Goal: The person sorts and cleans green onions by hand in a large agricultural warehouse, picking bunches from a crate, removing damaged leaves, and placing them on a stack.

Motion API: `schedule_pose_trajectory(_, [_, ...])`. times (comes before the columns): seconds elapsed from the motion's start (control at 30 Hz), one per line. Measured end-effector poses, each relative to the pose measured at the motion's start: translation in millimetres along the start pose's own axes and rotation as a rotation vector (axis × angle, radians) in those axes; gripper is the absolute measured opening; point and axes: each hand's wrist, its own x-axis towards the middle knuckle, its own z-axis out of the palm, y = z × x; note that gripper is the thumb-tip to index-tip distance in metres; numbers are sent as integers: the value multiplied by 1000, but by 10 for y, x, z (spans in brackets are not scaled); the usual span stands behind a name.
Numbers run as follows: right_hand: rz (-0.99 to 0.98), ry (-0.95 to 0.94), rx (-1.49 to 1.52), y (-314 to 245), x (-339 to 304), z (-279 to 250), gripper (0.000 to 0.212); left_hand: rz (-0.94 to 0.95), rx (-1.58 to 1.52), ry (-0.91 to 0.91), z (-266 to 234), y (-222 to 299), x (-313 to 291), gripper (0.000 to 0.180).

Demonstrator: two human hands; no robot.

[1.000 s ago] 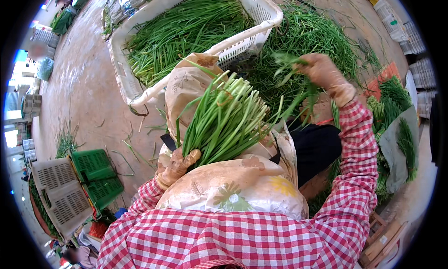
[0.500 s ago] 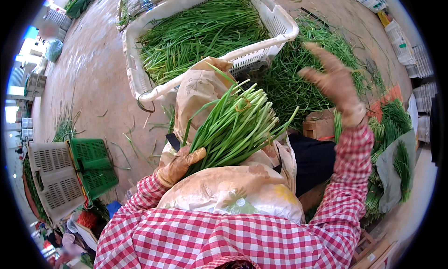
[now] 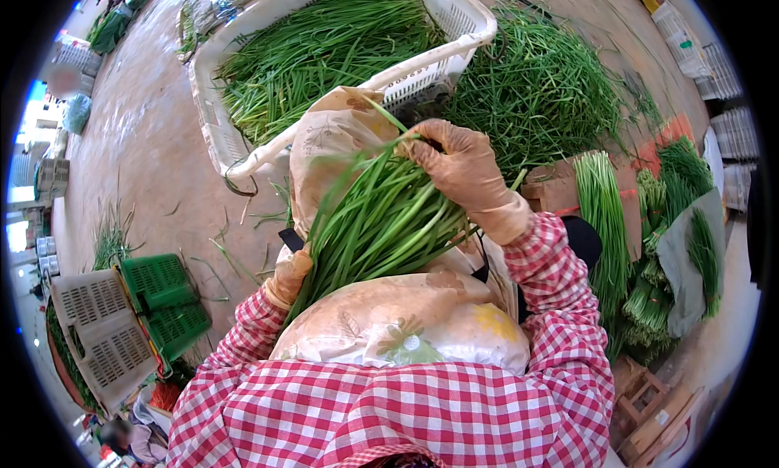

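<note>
A bunch of long green garlic chives (image 3: 381, 221) lies across my lap, over a stained, flower-patterned apron (image 3: 389, 326). My left hand (image 3: 290, 280), in a tan glove, is closed around the lower left of the bunch, its fingers partly hidden by the leaves. At the upper end, my right hand (image 3: 466, 172), gloved too, is bent over with fingers and thumb together on the chive ends. Some leaves near it are blurred by motion.
Ahead stands a white plastic crate (image 3: 207, 103) full of chives. A loose green heap (image 3: 535, 95) lies beside it. To my right are a cardboard piece (image 3: 556, 188), a long bundle (image 3: 600, 216) and tied bunches (image 3: 649, 306). Green (image 3: 166, 306) and pale crates (image 3: 101, 334) stand left.
My right hand has come down and left from above the loose heap to the upper end of the bunch, closing its fingers there. My left hand still holds the bunch.
</note>
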Motion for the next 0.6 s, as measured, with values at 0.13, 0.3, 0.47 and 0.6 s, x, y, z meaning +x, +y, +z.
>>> schedule_pose_trajectory(0.13, [-60,217,-222,78,154,9,20,110,220,194,-343,-307,-100,112])
schedule_pose_trajectory(0.3, [173,471,-437,290,269,-690,25,81,31,180,79,-87,-25,119])
schedule_pose_trajectory(0.47, [267,239,-368,-278,-89,-877,20,155,90,296,132,-73,-30,116])
schedule_pose_trajectory(0.6, [274,39,209,-474,-470,-334,20,150,113,231,151,-42,-63,116])
